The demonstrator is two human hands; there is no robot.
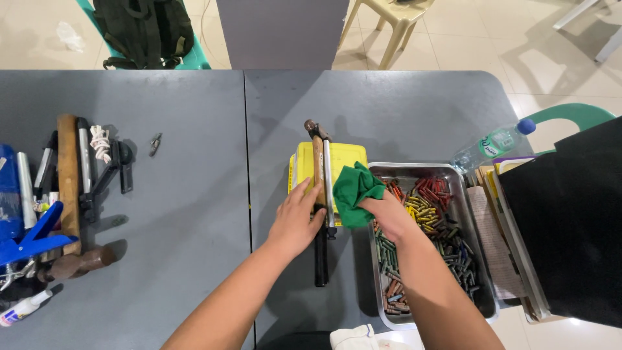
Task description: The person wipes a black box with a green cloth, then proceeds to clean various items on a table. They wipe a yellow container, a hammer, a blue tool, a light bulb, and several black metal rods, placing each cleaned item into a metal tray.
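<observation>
My left hand grips a long tool with a wooden and metal shaft and black lower handles, which lies over a yellow box on the grey table. My right hand holds a bunched green cloth pressed against the tool's metal bar, just right of my left hand. The tool's dark head points away from me, and its black end points toward me.
A metal tray of coloured crayons sits right of the box. Behind it lies a plastic bottle, beside stacked books and a black bag. Hammers, clamps and other tools crowd the left. Chairs and a backpack stand beyond the table.
</observation>
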